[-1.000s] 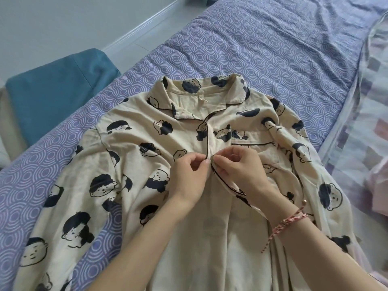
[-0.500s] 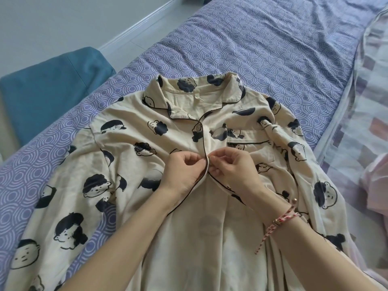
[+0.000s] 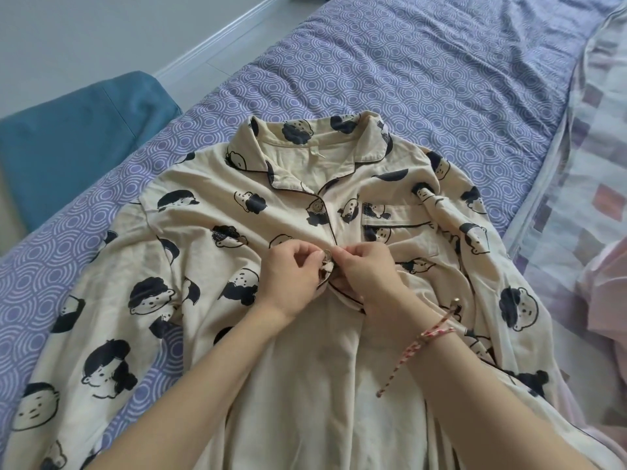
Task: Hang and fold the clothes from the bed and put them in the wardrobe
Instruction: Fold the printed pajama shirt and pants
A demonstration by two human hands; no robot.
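A cream pyjama shirt [image 3: 203, 239] printed with dark cartoon faces lies front-up on the bed, collar pointing away from me, sleeves spread to both sides. My left hand [image 3: 291, 276] pinches the left front edge of the shirt at a small round button [image 3: 327, 255]. My right hand [image 3: 366, 269] pinches the facing dark-piped edge right beside it. Both hands meet at the placket, just below the chest pocket [image 3: 397, 228]. Below my hands the shirt front hangs apart. A red and white string bracelet sits on my right wrist.
The bed carries a purple sheet [image 3: 407, 72] with white ring patterns. A checked pastel quilt [image 3: 583, 184] and pink fabric lie bunched along the right. A teal cushioned seat [image 3: 78, 137] stands left of the bed, beside grey floor and a white skirting board.
My hands have stayed at the placket while the fingers worked; a button now shows between the fingertips where the two front edges meet. The view shifted slightly.
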